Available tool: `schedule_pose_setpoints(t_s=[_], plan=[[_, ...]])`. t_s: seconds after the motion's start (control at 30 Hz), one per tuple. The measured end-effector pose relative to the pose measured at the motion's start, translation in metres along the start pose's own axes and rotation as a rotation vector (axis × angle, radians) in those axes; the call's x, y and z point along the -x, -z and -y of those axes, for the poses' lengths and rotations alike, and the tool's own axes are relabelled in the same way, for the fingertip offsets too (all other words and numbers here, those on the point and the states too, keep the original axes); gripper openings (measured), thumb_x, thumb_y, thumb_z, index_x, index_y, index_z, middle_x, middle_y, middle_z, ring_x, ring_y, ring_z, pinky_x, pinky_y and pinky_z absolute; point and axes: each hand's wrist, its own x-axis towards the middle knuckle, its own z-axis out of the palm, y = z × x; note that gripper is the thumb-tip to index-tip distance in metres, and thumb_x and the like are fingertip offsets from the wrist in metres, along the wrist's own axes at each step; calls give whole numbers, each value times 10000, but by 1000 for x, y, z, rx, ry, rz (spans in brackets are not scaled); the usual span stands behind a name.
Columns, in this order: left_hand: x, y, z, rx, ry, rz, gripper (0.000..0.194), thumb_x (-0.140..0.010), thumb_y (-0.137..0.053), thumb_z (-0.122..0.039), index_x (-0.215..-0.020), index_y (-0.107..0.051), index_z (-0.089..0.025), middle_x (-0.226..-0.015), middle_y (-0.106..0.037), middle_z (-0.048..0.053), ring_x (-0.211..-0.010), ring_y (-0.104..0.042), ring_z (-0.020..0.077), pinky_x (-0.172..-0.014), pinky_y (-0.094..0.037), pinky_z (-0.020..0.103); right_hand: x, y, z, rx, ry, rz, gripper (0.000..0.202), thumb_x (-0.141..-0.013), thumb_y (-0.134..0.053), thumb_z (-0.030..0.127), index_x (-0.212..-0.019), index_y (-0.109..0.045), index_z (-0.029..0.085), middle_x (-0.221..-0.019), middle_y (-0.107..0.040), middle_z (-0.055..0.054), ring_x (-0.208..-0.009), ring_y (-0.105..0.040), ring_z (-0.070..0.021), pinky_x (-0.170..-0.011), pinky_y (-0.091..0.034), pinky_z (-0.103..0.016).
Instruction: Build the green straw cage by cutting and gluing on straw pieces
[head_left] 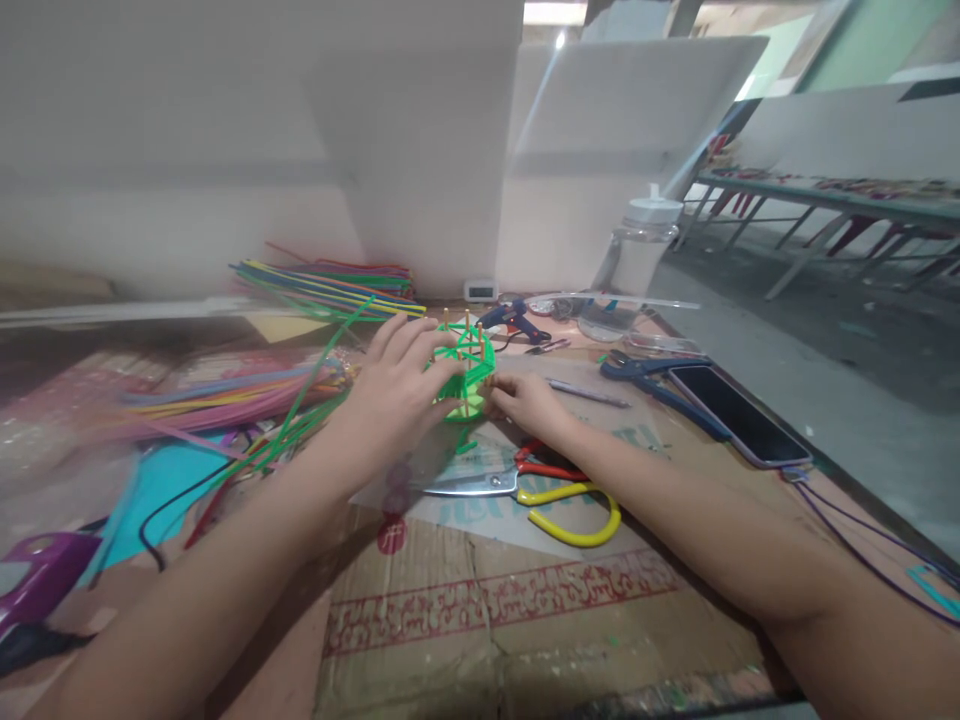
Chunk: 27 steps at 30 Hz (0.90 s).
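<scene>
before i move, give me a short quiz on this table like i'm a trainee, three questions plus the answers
1. True or false: the left hand is holding the bottle.
2. Which two colours are the handles of the scissors?
a) blue and white
b) red and yellow
c) purple and black
3. Fill the gap: seen from the camera, the phone lies to the ____ of the green frame.

Key: 1 false; 2 b; 3 right
</scene>
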Motion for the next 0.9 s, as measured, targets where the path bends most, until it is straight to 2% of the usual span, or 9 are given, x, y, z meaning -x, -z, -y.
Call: schedule_pose_setpoints(t_s=[0.33,0.5,0.67,0.9], plan=[[-2,4,-1,45,32,-7,224,-857,-720,-326,-1054,-692,-224,-1258,-645,122,-1272,-522,344,-1159,-349,608,2,1,3,11,-7,3,171,-896,-535,163,-774,-652,186,-642,-689,15,-573,-634,-136,-582,-522,-237],[-2,5,-1,27,-1,-52,134,-904,-666,-344,-971,-710,-236,-1188,-674,87,-1201,-567,306,-1156,-372,570,1,0,2,26,-3,9,177,-901,-529,149,-782,-654,188,-632,-681,22,-556,-622,-123,-553,-496,-216],[0,4,-1,-52,-38,-22,121,-911,-658,-328,-978,-716,-245,-1201,-669,80,-1224,-549,299,-1167,-370,564,2,1,2,50,17,15,181,-895,-534,135,-768,-653,183,-643,-690,18,-575,-633,-125,-577,-498,-220],[2,1,-1,-61,-6,-94,103,-902,-640,-195,-952,-705,-257,-1225,-666,62,-1254,-532,275,-1180,-362,551,2,1,2,69,16,16,186,-903,-541,162,-757,-654,182,-636,-691,13,-573,-633,-130,-580,-498,-227]])
